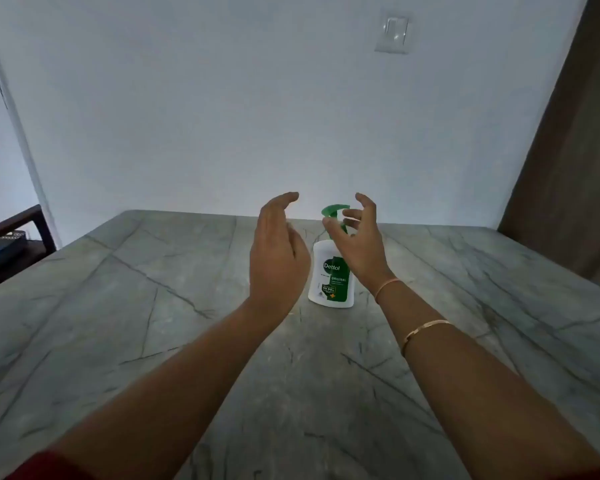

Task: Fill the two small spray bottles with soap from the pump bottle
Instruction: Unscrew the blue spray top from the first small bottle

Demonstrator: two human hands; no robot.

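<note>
The white pump bottle (331, 278) stands upright on the desk (153, 306), near the middle of its far edge. The right hand (361, 244) hovers at the green pump (329, 211), fingers spread and released; I cannot tell if it touches. The left hand (278, 258) is also released, just left of the bottle.

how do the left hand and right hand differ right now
The left hand has its fingers together, lightly curved; the right hand has them spread. The left hand is beside the pump bottle; the right hand is at its green pump head, contact unclear. Only the right arm wears bracelets. Both hands are raised above the table.
</note>
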